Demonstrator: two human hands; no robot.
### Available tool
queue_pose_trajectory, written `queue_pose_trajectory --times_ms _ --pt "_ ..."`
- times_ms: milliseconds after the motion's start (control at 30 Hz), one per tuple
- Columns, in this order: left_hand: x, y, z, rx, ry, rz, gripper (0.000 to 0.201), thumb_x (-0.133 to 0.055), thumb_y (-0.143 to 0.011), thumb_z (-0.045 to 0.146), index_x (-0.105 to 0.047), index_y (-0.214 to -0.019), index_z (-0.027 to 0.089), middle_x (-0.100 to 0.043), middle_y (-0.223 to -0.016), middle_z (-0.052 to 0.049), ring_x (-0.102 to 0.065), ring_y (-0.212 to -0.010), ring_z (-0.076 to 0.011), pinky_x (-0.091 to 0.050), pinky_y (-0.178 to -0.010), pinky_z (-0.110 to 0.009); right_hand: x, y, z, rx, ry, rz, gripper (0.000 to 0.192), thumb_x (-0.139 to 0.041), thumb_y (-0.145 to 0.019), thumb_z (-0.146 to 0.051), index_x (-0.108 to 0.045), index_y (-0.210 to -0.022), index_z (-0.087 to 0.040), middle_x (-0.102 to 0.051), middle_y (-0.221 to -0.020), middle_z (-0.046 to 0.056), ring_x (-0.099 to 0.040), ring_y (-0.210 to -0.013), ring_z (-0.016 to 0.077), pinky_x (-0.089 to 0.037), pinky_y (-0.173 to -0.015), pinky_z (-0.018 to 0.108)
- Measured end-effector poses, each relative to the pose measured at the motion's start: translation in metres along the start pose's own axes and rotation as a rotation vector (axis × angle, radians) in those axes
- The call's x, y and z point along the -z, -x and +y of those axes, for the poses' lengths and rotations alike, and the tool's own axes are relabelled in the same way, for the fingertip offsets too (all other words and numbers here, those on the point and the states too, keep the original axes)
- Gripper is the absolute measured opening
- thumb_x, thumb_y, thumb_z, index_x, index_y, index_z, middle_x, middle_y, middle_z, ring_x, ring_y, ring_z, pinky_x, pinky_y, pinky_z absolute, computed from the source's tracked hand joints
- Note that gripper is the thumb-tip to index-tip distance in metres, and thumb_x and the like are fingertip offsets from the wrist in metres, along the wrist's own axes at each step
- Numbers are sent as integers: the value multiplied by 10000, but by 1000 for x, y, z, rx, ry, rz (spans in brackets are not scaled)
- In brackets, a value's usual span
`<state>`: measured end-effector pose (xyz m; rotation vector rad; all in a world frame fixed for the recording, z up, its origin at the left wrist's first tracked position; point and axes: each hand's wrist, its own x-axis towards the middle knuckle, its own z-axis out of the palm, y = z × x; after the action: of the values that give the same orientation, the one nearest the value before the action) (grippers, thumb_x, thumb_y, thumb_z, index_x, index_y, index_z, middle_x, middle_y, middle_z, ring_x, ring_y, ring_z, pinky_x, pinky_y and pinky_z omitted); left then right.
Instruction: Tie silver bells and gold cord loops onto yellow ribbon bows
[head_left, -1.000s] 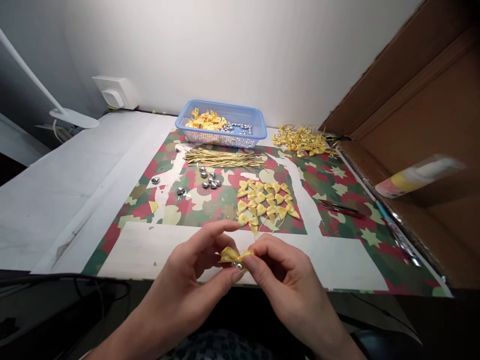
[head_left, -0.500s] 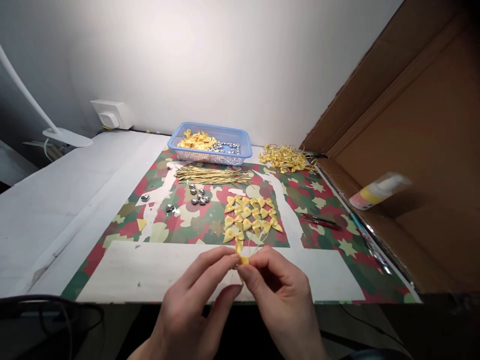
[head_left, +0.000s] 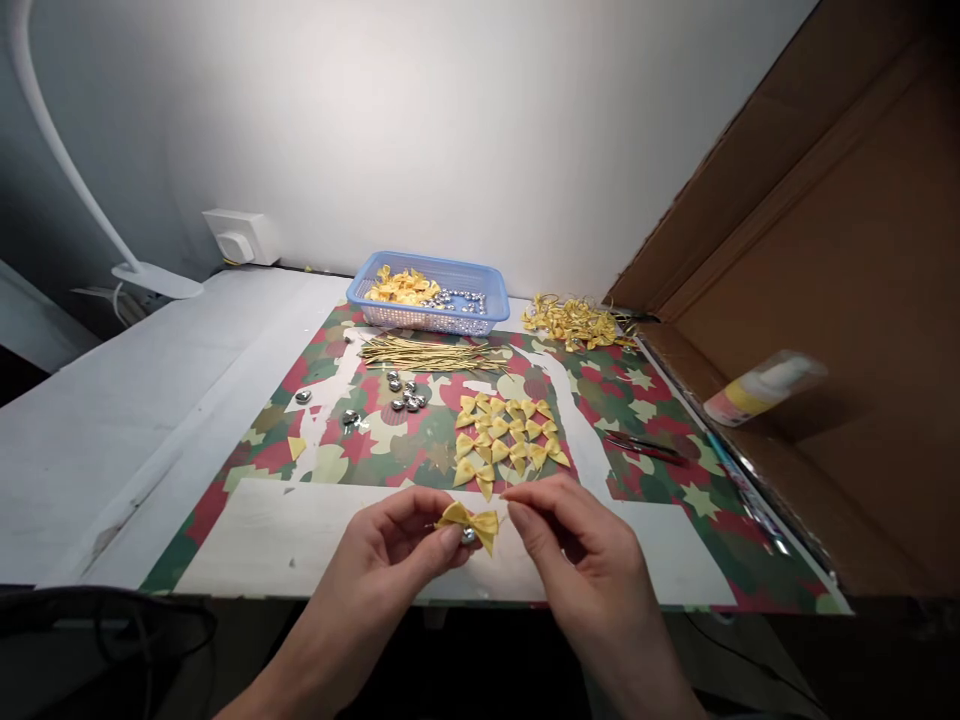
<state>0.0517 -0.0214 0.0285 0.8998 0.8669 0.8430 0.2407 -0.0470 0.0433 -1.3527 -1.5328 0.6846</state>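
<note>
Between thumb and fingers, my left hand (head_left: 401, 545) pinches a yellow ribbon bow (head_left: 474, 522) with a small silver bell (head_left: 468, 535) at its middle. Just right of the bow is my right hand (head_left: 574, 535), thumb and forefinger pressed together on what looks like a thin cord end, hard to make out. Both hands are above the white strip at the mat's near edge. Beyond them, several yellow bows (head_left: 510, 430) lie in rows on the patterned mat. Loose silver bells (head_left: 409, 398) are scattered to the left of the rows.
A blue basket (head_left: 427, 262) with yellow bows and silver bells stands at the back. Before it lies a bundle of gold cords (head_left: 431, 354). More corded bows (head_left: 574, 322) are piled at back right. Tweezers (head_left: 645, 447) and a bottle (head_left: 761, 388) are near the cardboard wall (head_left: 847, 300).
My hands have moved apart. The bow and its bell, mostly covered by the fingers before, now show in my left hand, and my right hand has drawn off to the right.
</note>
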Motion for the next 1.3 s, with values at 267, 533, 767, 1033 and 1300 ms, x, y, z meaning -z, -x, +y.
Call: queue_pose_trajectory --times_ms 267,533,767,1033,1300 --pt "1 -6 1 -16 -25 -23 156 -779 -910 348 -753 -972 207 -770 -971 -21 -685 -964 -183 -530 -896 -252 -12 3 9 -259 -191 -151 305 -653 -951 -476 -711 -870 -187 -581 -791 11 -496 -673 132 -387 -585 243" --pt "1 -12 10 -18 -142 -33 234 -804 -866 397 -749 -975 197 -772 -957 -32 -695 -928 -198 -543 -835 -267 -15 -4 13 -322 -162 -179 406 -595 -948 -534 -669 -802 -163 -576 -769 28 -504 -695 155 -382 -604 264" --pt "12 -16 7 -25 -230 55 313 -765 -882 393 -669 -1120 214 -779 -880 -21 -698 -826 -187 -563 -791 -297 -8 -7 18 -253 -163 -162 276 -609 -967 -434 -737 -956 -190 -691 -915 51 -635 -796 166 -489 -670 241" --pt "15 -16 1 -261 -924 96 159 -514 -991 288 -642 -1071 237 -734 -792 -11 -578 -621 -185 -430 -581 -303 28 -13 10 -141 -65 -4 166 -646 -968 -337 -763 -1040 -245 -701 -834 12 -639 -654 114 -540 -587 167" --pt "20 -23 -1 -415 -1108 127 196 -488 -985 184 -678 -979 229 -697 -990 -59 -647 -691 -178 -495 -604 -300 26 -10 30 57 207 114 185 -604 -996 -279 -766 -1081 -312 -741 -1043 13 -712 -909 154 -566 -733 178"
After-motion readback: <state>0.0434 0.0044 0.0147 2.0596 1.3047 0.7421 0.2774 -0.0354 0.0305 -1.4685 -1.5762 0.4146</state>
